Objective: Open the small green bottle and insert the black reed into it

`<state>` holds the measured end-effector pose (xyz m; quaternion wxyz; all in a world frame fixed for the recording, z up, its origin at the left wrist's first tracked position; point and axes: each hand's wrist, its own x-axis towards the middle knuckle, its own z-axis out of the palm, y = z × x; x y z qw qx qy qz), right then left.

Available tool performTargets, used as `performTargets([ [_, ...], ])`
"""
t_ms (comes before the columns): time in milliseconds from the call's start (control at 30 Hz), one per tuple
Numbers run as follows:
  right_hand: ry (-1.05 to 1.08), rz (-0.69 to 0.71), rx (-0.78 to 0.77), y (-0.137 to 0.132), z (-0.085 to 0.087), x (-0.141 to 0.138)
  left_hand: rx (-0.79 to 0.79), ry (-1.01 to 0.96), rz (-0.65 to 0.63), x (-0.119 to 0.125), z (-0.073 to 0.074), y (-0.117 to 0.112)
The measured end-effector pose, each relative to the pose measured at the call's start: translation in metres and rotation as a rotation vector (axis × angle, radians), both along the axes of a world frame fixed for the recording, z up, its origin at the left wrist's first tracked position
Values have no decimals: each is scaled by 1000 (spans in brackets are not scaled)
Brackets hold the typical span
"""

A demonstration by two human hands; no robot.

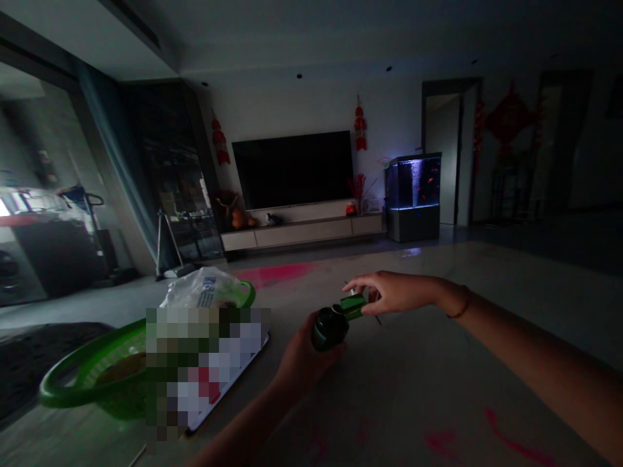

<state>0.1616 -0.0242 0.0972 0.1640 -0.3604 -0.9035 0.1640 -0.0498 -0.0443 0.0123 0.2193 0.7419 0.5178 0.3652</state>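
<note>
A dark, rounded bottle [331,331] with a narrow neck sits in my left hand [302,358], whose fingers wrap round its side. The bottle leans, with its neck towards the upper right. My right hand [392,290] reaches in from the right and pinches a small, flat green piece [353,303] between fingers and thumb. This piece is right by the bottle's neck; whether the two touch, I cannot tell. Thin dark bits stick out near the right fingers, too dim to name.
Left of my hands, a green plastic basket [73,389] holds a clear plastic bag [202,285]. A blurred-out flat item with a dark edge lies against it. Pink smears [511,434] mark the pale table top [399,395]. Beyond stand a TV [294,170] and a lit fish tank [413,185].
</note>
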Motion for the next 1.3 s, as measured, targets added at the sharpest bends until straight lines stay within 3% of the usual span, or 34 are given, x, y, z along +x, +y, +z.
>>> performTargets([
  [500, -45, 14, -34, 8, -13, -2, 9, -15, -8, 2, 2, -2],
  [1000, -54, -3, -15, 11, -11, 3, 9, -16, -8, 0, -2, 0],
  [1300, -186, -20, -21, 27, -25, 12, -17, -1, -14, 0, 2, -1],
])
